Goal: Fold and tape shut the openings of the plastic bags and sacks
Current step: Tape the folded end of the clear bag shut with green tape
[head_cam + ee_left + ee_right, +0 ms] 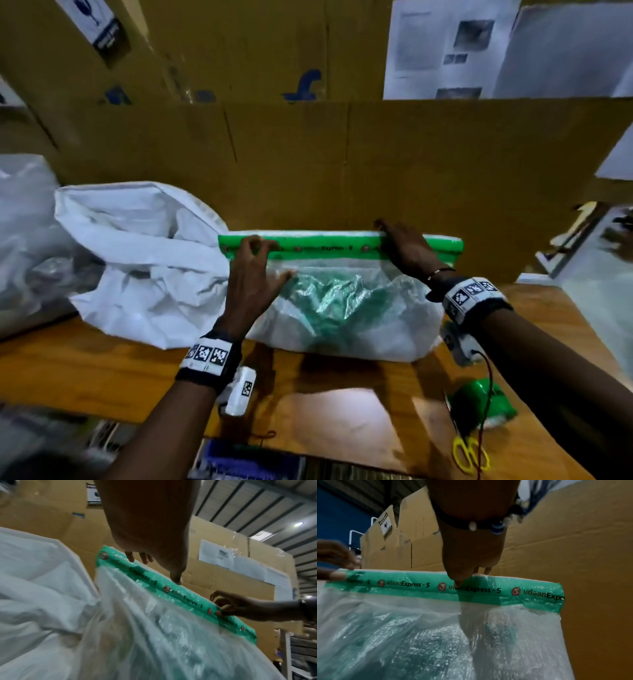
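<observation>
The clear bag stands on the desk against the cardboard wall, its folded top sealed under a strip of green tape. The left hand presses curled fingertips onto the tape's left part, thumb spread on the plastic below. The right hand pinches the folded top further right, thumb on the near face, fingers over the far edge. The tape's right end looks wrinkled; uneven pressing could leave it lifted and let the fold spring open. A white sack lies left, still open. A tape roll sits near right.
</observation>
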`<action>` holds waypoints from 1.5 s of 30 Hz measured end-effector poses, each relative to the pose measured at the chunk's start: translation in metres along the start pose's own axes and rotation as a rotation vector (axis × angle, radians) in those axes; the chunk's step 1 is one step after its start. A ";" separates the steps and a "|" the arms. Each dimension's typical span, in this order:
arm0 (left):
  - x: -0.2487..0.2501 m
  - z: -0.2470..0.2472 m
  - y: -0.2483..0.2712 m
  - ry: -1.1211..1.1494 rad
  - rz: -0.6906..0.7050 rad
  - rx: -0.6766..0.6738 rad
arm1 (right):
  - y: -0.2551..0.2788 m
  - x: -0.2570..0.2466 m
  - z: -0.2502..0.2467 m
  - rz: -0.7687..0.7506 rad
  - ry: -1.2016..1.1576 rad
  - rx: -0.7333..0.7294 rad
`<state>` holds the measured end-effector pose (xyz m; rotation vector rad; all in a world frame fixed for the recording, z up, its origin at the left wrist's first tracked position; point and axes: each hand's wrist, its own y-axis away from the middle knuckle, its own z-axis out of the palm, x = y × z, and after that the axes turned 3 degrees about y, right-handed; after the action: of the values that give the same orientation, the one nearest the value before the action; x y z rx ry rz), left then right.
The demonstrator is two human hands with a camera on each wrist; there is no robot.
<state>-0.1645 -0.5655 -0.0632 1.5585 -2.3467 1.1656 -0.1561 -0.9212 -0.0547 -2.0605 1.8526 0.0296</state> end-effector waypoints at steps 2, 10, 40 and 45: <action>-0.012 0.001 0.025 0.015 -0.055 -0.031 | 0.004 -0.001 0.004 -0.002 -0.059 0.081; -0.030 0.035 0.073 0.130 -0.174 -0.239 | 0.134 0.023 0.056 0.296 -0.093 0.366; 0.126 0.140 0.038 0.259 -0.047 -0.282 | 0.190 0.115 0.003 0.437 -0.239 0.347; 0.213 0.218 0.032 0.277 -0.019 -0.380 | 0.233 0.220 -0.021 0.473 -0.203 0.362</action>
<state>-0.2222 -0.8576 -0.1352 1.2058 -2.2006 0.8065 -0.3553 -1.1537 -0.1515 -1.3047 1.9987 0.0226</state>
